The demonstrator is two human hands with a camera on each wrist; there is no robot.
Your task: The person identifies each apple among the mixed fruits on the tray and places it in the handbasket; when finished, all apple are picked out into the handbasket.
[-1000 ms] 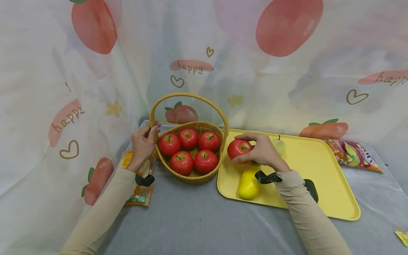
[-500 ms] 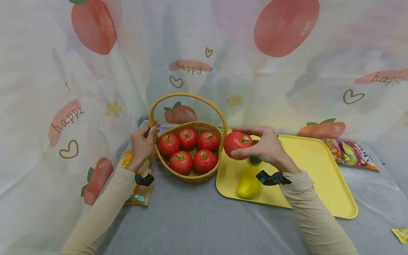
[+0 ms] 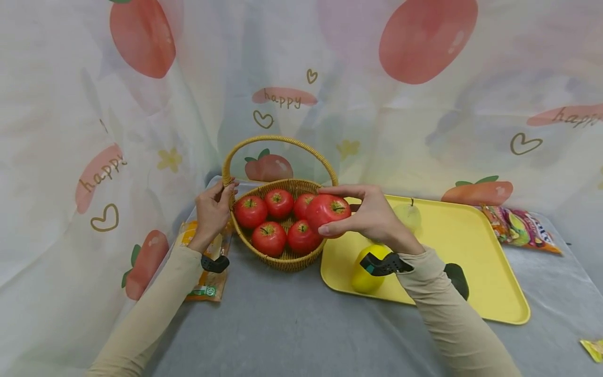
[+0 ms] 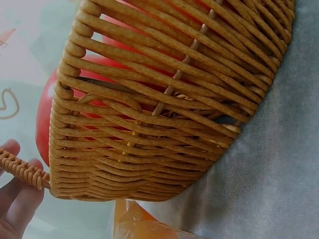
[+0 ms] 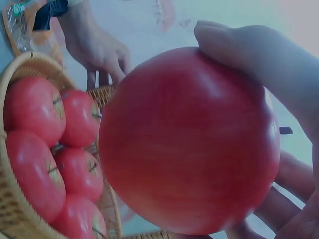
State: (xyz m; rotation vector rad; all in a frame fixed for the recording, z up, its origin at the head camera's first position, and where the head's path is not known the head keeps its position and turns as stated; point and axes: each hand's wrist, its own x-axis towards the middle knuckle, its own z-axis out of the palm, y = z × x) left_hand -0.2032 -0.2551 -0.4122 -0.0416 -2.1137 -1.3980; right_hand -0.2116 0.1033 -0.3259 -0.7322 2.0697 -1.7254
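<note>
My left hand (image 3: 212, 212) grips the left foot of the arched handle on a woven basket (image 3: 287, 263). In the left wrist view its fingers (image 4: 25, 206) curl round the handle, close to the basket (image 4: 129, 134) wall. Several red apples (image 3: 268, 239) lie inside the basket. My right hand (image 3: 374, 217) holds another red apple (image 3: 325, 209) between thumb and fingers; in the head view it overlaps the basket's right rim and partly covers the apples behind it. In the right wrist view this held apple (image 5: 189, 144) fills the middle, with the basket's apples (image 5: 35, 109) beyond.
A yellow tray (image 3: 490, 283) stands right of the basket, bearing a yellow fruit (image 3: 365, 280), a pale pear-like fruit (image 3: 409, 215) and a dark green item (image 3: 457, 280). Snack bags lie at the left (image 3: 204, 293) and far right (image 3: 523, 229). A printed curtain hangs behind.
My right hand has lifted the apple off the tray area and carried it left to the basket's right rim. The left hand keeps its grip on the handle.
</note>
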